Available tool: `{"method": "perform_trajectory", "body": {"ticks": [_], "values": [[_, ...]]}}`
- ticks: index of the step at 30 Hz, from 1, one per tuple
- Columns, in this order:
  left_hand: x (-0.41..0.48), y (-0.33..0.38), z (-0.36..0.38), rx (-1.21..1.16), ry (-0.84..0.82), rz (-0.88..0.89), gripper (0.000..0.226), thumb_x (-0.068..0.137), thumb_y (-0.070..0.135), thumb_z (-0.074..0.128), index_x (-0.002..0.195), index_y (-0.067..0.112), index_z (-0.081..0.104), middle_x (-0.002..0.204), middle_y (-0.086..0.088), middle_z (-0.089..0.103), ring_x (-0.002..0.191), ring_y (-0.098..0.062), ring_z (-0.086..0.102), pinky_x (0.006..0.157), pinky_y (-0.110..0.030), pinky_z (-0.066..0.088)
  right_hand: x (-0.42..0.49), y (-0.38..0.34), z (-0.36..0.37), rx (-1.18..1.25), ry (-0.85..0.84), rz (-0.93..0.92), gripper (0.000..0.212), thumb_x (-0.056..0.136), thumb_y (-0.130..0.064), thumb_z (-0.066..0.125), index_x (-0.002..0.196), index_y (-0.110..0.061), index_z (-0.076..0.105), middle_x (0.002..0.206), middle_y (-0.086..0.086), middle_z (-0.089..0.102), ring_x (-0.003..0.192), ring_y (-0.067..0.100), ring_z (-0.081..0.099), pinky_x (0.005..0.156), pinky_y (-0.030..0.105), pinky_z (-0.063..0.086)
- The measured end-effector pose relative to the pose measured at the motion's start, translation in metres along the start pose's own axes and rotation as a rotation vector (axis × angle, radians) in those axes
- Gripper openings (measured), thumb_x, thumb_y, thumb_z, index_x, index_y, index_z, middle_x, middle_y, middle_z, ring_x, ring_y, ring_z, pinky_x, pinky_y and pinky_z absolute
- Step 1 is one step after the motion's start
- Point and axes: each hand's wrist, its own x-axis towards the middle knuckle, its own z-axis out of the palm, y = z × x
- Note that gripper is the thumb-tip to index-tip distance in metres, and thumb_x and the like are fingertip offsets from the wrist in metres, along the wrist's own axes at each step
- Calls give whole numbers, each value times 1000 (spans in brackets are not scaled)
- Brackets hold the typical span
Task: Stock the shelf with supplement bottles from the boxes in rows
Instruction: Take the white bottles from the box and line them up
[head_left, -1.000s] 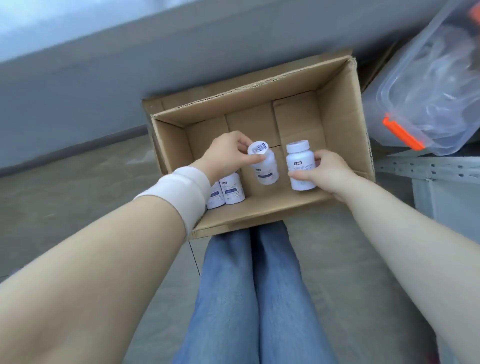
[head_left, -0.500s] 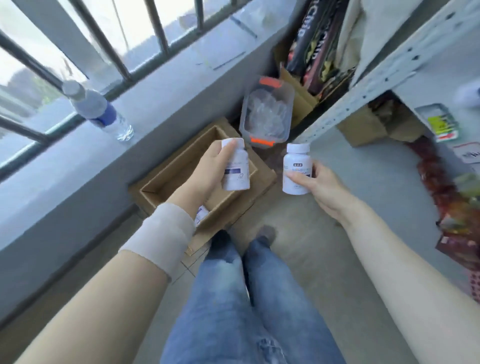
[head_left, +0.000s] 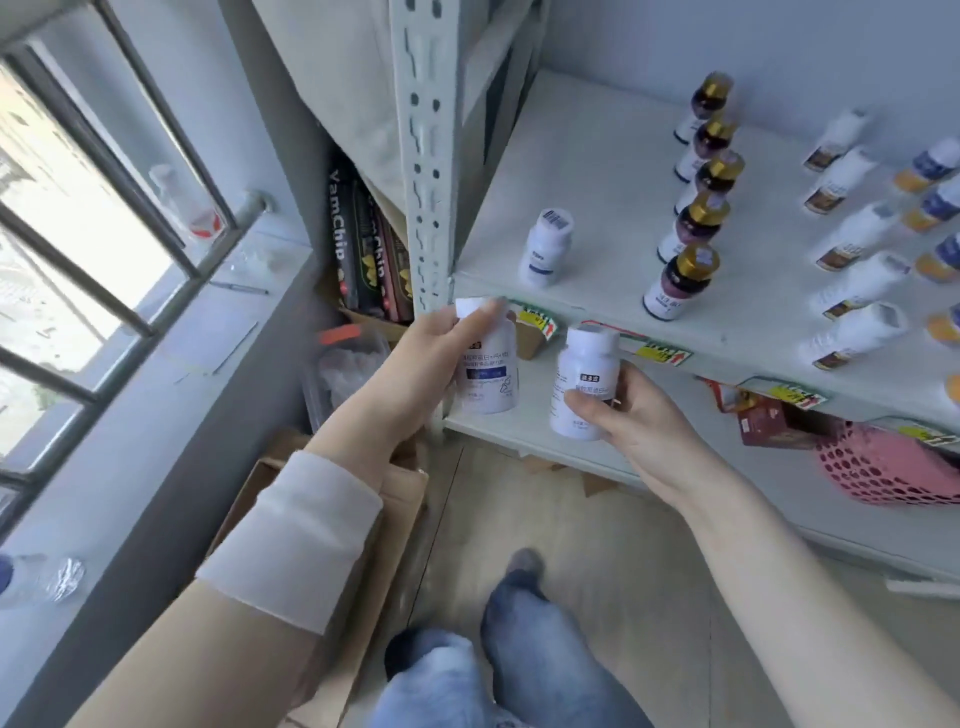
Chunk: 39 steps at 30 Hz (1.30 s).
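Now holding two white supplement bottles up in front of the shelf (head_left: 597, 171), just below its front edge. Gripping the left bottle (head_left: 488, 379) with the left hand (head_left: 431, 358), thumb up by the cap, other fingers curled round the back and hidden. Gripping the right bottle (head_left: 584, 384) with the right hand (head_left: 639, 421), thumb pressed across the label, other fingers wrapped behind and mostly hidden. Holding both upright, near each other but not touching.

Can see one more white bottle (head_left: 548, 254) of the same kind standing alone near the left front corner of the shelf. Can see a row of dark bottles with gold caps (head_left: 696, 218) to its right, running from front to back, and more rows of white bottles (head_left: 852, 244) further right.

Standing beside a brown cardboard box (head_left: 400, 499) on the floor, partly under the left arm. Can see a pink basket (head_left: 883, 467) lower down on the right, under the shelf board.
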Motion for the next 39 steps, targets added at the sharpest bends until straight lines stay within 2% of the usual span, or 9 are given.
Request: {"method": "perform_trajectory", "body": {"ticks": [5, 7, 11, 17, 20, 23, 27, 34, 39], "values": [[69, 52, 45, 75, 0, 135, 69, 78, 50, 62, 111, -11, 56, 104, -24, 64, 98, -35, 62, 96, -46, 44, 28, -31, -64, 35, 75, -118, 36, 76, -17, 74, 106, -24, 56, 107, -3, 66, 103, 17, 60, 87, 30, 49], [98, 69, 58, 134, 43, 190, 74, 72, 54, 66, 103, -12, 57, 91, -18, 62, 86, -30, 59, 89, -41, 45, 40, -42, -84, 34, 91, -159, 35, 74, -14, 75, 101, -25, 56, 104, -4, 67, 101, 16, 61, 85, 29, 49], [151, 90, 78, 253, 103, 208, 26, 88, 32, 63, 83, 7, 63, 67, 6, 57, 64, -6, 53, 66, -18, 43, 65, -60, -115, -42, 98, -200, 34, 73, -12, 77, 96, -25, 56, 102, -3, 68, 98, 14, 63, 84, 30, 52], [238, 113, 80, 184, 59, 128, 32, 90, 16, 60, 120, 7, 55, 94, 0, 63, 83, -7, 61, 72, -13, 51, 124, -91, -135, -180, 159, -236, 49, 69, -16, 80, 107, -22, 51, 108, -1, 65, 100, 16, 63, 86, 30, 51], [289, 119, 74, 178, 36, 96, 33, 88, 8, 62, 119, 5, 53, 102, -8, 63, 93, -18, 61, 88, -26, 50, 163, -106, -140, -272, 203, -253, 54, 65, -22, 82, 107, -23, 49, 110, -1, 63, 102, 18, 61, 92, 37, 49], [344, 122, 67, 311, 84, 123, 35, 82, 10, 70, 114, 10, 57, 97, -4, 64, 92, -19, 58, 87, -28, 49, 201, -115, -145, -372, 224, -252, 55, 62, -27, 83, 104, -26, 47, 105, -7, 62, 101, 19, 60, 92, 44, 48], [412, 124, 59, 456, 66, 151, 38, 77, 11, 75, 112, 12, 61, 93, 1, 63, 92, -17, 59, 90, -31, 50, 257, -125, -145, -403, 200, -229, 49, 68, -19, 80, 101, -22, 44, 91, -15, 54, 92, 16, 57, 73, 25, 46], [508, 134, 54, 595, -57, 163, 29, 79, 9, 73, 100, 18, 55, 86, 7, 59, 92, -17, 56, 88, -34, 50, 359, -128, -136, -507, 183, -232, 43, 73, -17, 74, 100, -15, 42, 107, 4, 54, 90, 18, 52, 59, 17, 36], [548, 138, 56, 508, -104, 209, 33, 78, 1, 71, 103, 14, 53, 90, 5, 57, 93, -16, 56, 86, -34, 53, 409, -131, -137, -493, 230, -260, 46, 75, -12, 71, 113, -7, 45, 115, 7, 53, 96, 18, 50, 70, 21, 33]]}}
